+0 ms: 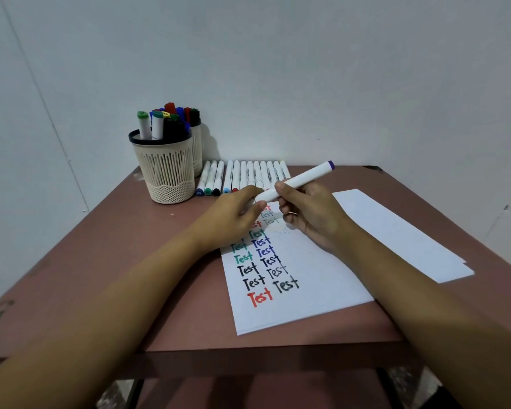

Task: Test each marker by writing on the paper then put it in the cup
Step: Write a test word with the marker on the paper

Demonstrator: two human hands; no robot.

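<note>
The right hand (310,215) is gripping a purple-ended marker (300,180), tilting it above the paper (301,296), while the left hand (233,214) is pinching its lower end. The cup (167,172) is standing at the counter (101,261)'s far left, with bare surface lying between. The paper's near corner is sitting close to the front edge.

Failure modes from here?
1. The left hand pinches the near end of the marker that the right hand holds, right above the paper; a sudden uncapping pull may streak or smear the written words.
2. The front cup looks crowded; another marker may not seat.
3. The row of markers lies just behind the hands and could get knocked.
</note>
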